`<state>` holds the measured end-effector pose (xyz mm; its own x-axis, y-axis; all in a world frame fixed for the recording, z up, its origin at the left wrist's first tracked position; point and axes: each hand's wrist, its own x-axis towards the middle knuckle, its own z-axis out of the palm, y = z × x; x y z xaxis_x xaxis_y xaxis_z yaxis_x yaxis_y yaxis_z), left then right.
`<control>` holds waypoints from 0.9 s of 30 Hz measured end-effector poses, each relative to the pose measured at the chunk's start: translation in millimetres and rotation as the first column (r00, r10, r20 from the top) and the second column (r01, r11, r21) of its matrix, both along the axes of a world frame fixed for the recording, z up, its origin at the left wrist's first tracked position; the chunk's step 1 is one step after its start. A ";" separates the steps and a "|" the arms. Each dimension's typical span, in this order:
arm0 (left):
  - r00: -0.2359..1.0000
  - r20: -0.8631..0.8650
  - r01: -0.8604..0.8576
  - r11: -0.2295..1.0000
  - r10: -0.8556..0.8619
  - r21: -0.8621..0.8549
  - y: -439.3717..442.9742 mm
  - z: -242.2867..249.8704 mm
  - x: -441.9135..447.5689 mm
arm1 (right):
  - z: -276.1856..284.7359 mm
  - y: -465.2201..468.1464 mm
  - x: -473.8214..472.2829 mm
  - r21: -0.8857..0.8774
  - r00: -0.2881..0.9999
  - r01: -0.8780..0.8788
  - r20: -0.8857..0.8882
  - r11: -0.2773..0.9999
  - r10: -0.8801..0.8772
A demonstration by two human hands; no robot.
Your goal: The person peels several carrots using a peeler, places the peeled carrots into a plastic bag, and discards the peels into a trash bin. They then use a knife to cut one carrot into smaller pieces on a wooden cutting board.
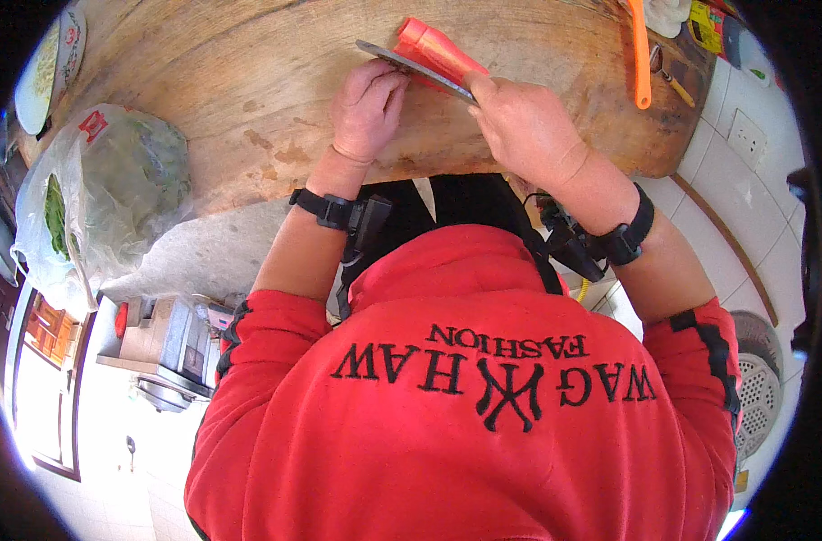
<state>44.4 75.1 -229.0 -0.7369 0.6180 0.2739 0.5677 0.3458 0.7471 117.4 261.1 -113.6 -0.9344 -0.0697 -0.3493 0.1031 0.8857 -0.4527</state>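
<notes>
A narrow metal knife blade slants over the wooden tabletop, its handle hidden inside my right hand. The fingers of my left hand are bent and pinched together, their tips right at the blade's edge. Something small and dark may sit between those fingertips; it is too small to tell. Just beyond the blade lies a red tubular plastic object, wider at its far left end. Part of it is covered by the blade and my right hand.
A clear plastic bag holding leafy greens stands on the left. Behind it is a patterned dish with pale contents. At the right lie an orange handle and a small wooden-handled tool. The table's near edge runs before me.
</notes>
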 end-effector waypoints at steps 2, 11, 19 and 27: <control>1.000 0.004 0.000 1.000 0.000 -0.003 0.1 0.4 -0.3 | -0.4 -0.5 -1.4 0.006 1.000 -0.005 0.008 1.000 0.005; 1.000 0.014 -0.001 1.000 0.001 -0.001 -1.1 1.0 -1.0 | -3.1 -1.5 -6.0 0.011 0.999 -0.030 -0.021 1.000 0.030; 0.999 0.002 -0.047 0.998 0.047 -0.032 -1.4 -0.7 2.2 | -31.0 -13.0 -1.8 0.051 0.997 -0.003 -0.080 0.999 0.007; 0.999 0.013 -0.051 0.998 0.050 0.024 0.0 2.0 1.9 | -34.0 -10.2 -4.9 0.002 0.997 0.025 -0.076 1.000 -0.025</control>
